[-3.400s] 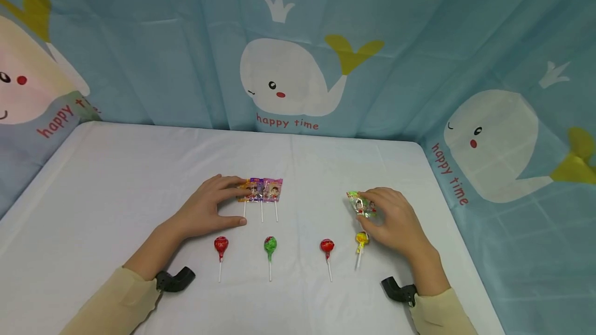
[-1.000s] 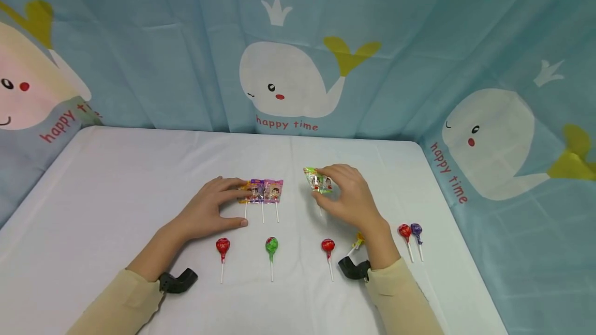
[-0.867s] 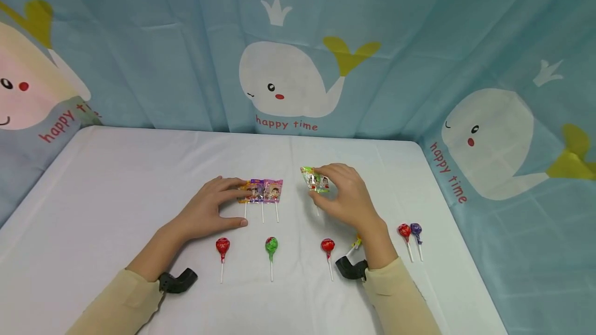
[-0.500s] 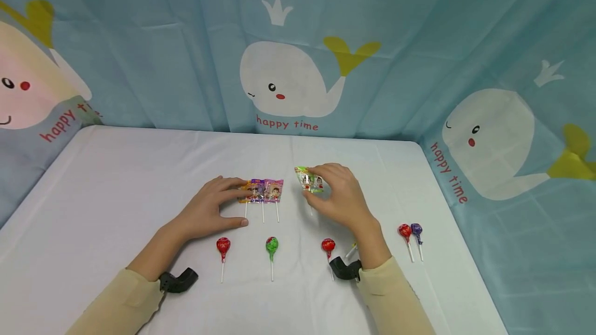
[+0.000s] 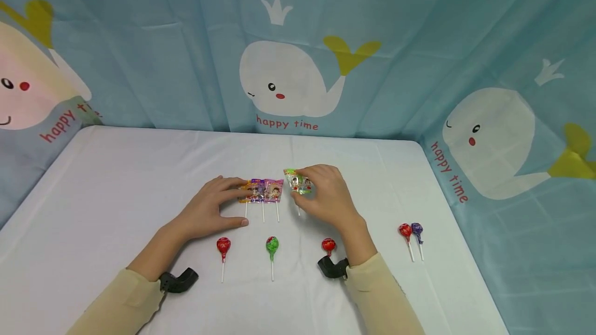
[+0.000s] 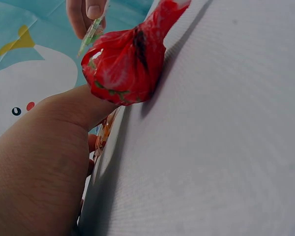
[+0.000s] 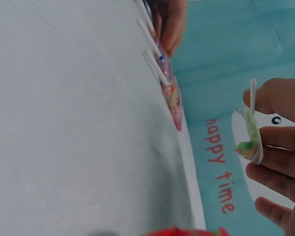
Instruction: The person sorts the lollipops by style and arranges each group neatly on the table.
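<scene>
My right hand [image 5: 326, 195] pinches a green-wrapped flat lollipop [image 5: 292, 180] between thumb and fingers, just right of a row of flat lollipops. In the right wrist view this lollipop [image 7: 252, 129] is held off the table, its white stick beside the thumb. My left hand [image 5: 209, 208] rests at the row's left end, fingers extended over the orange lollipop [image 5: 244, 200] and partly hiding it. The thumb lies beside its stick. A purple lollipop [image 5: 257, 195] and a pink lollipop [image 5: 273, 190] continue the row, sticks toward me.
Nearer me lie a red ball lollipop [image 5: 223, 245], a green ball lollipop [image 5: 272, 245] and another red ball lollipop [image 5: 328, 245], partly behind the right wrist camera [image 5: 331, 268]. At right are a red lollipop [image 5: 405, 231] and a purple ball lollipop [image 5: 417, 229]. A whale-print curtain [image 5: 186, 66] borders the table.
My right hand has carried the green-wrapped lollipop leftward to near the pink one. Its arm now hides the yellow lollipop and has uncovered two lollipops at right. My left hand has stayed put.
</scene>
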Available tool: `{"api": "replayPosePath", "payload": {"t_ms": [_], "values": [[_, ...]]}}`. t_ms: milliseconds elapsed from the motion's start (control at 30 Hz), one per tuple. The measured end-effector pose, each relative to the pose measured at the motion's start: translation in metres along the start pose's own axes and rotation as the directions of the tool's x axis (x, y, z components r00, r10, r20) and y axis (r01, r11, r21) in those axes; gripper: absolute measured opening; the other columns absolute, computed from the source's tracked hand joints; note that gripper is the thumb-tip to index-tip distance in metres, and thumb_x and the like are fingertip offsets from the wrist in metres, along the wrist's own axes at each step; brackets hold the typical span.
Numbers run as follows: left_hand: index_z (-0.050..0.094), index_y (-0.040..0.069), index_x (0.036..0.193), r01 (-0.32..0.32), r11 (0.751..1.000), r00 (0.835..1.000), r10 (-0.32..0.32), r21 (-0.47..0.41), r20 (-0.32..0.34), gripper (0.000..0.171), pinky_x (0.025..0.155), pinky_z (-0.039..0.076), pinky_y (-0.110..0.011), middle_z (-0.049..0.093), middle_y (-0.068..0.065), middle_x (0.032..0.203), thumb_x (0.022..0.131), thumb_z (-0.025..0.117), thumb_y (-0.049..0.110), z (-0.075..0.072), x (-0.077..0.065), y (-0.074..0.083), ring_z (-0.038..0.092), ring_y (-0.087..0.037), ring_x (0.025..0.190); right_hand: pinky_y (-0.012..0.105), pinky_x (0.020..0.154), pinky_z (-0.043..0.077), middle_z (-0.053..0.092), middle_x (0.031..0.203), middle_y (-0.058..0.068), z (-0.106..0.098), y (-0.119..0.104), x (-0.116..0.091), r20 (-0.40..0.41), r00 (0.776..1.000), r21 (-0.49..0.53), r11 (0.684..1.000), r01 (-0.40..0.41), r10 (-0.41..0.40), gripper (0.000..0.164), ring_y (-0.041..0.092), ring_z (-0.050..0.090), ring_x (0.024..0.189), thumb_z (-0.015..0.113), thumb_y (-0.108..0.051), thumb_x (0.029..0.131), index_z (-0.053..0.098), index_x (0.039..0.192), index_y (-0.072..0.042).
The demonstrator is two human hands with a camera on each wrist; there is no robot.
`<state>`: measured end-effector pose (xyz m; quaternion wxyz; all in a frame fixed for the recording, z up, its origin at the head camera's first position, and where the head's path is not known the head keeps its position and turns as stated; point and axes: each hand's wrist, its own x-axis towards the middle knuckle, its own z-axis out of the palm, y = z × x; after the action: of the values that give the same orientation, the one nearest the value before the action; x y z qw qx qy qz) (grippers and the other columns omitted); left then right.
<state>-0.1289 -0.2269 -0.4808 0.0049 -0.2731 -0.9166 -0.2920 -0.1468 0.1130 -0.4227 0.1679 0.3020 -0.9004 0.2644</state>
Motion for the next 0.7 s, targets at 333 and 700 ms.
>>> {"api": "replayPosePath", "payload": {"t_ms": [333,700], "values": [[0.073,0.026,0.144,-0.024,1.0,0.999,0.024,-0.01,-0.023,0.067,0.132,0.019,-0.061,0.056,-0.003,0.159,0.086,0.09,0.056,0.001,-0.001,-0.001,0.044,-0.034,0.151,0.047,0.113,0.048,0.078,0.122,0.002,0.012,-0.004,0.004,0.062,0.998,-0.037,0.999,-0.028,0.03,0.043,0.024,0.07,0.12,0.086,-0.033,0.091,0.078,0.127,-0.011],[0.072,0.029,0.145,-0.013,1.0,1.0,0.013,-0.016,-0.001,0.068,0.133,0.017,-0.06,0.055,-0.002,0.16,0.086,0.089,0.058,-0.001,0.0,0.001,0.043,-0.032,0.153,0.048,0.113,0.049,0.078,0.124,0.002,0.023,-0.008,0.005,0.111,0.988,-0.074,0.993,-0.097,0.105,0.043,0.025,0.069,0.122,0.083,-0.038,0.094,0.078,0.127,-0.012]]}}
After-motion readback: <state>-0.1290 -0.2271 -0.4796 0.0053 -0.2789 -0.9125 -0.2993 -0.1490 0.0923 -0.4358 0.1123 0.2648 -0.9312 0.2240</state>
